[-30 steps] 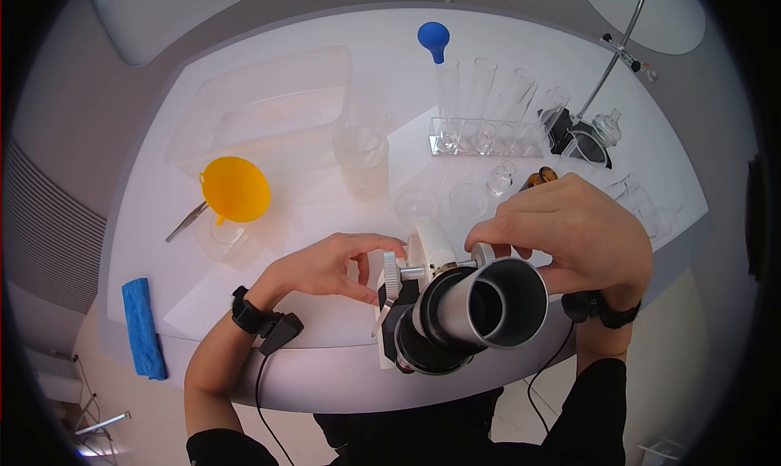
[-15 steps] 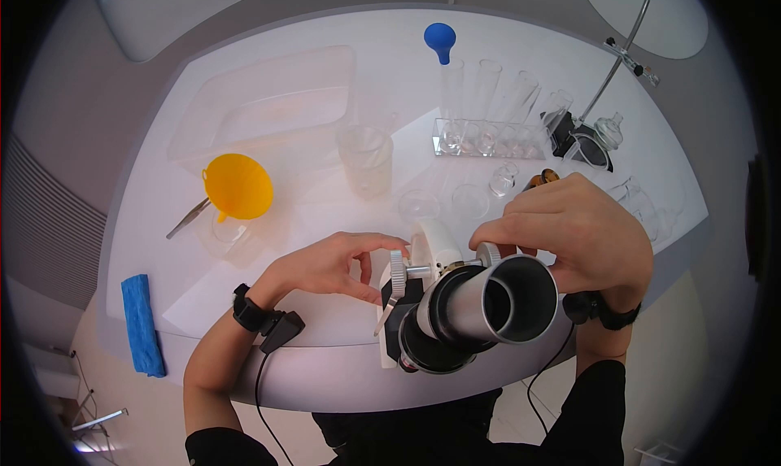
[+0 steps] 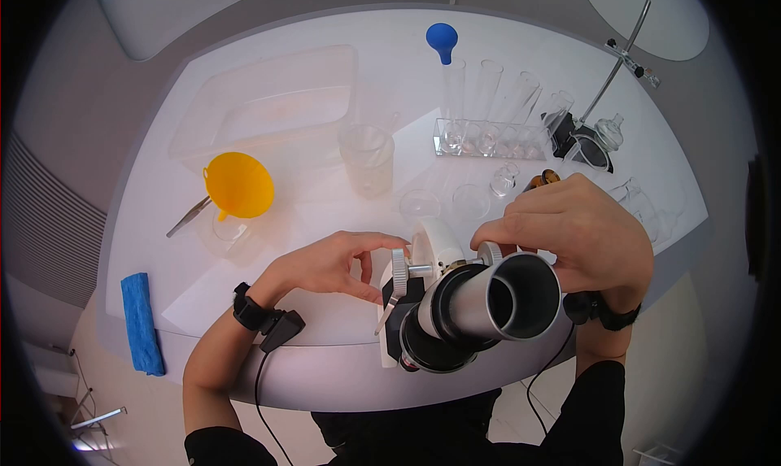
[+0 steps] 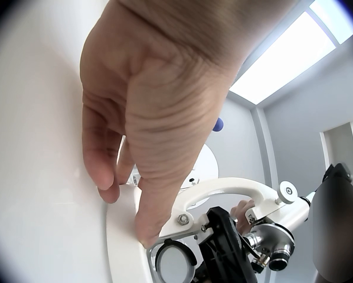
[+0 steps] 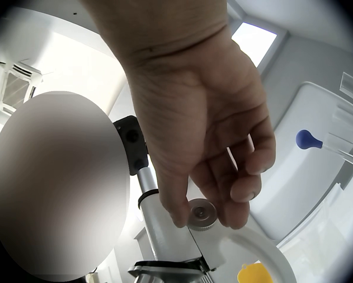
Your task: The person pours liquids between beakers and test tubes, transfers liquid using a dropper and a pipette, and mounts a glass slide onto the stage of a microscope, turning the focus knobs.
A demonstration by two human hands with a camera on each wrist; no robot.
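A white microscope (image 3: 435, 242) stands at the table's front edge, its silver eyepiece tube (image 3: 457, 303) tilted up toward the head camera. With thumb and fingers on either side, my left hand (image 3: 338, 264) holds its white base (image 4: 120, 236), beside the round mirror (image 4: 175, 265) in the left wrist view. My right hand (image 3: 579, 232) pinches the right focus knob (image 5: 201, 215) between thumb and fingers. The matching left knob (image 3: 399, 272) is untouched. Black stage (image 4: 224, 244) and objectives (image 4: 268, 244) show in the left wrist view.
Test tubes in a clear rack (image 3: 488, 141), a blue bulb (image 3: 442, 39) and a metal stand (image 3: 617, 59) are at the back right. A beaker (image 3: 368, 161), plastic tub (image 3: 268, 100), yellow funnel (image 3: 238, 185), tweezers (image 3: 189, 216) and blue cloth (image 3: 142, 324) lie leftward.
The head view has shifted slightly, so the microscope and table items appear a little farther right. Both hands keep their places on the base and the knob.
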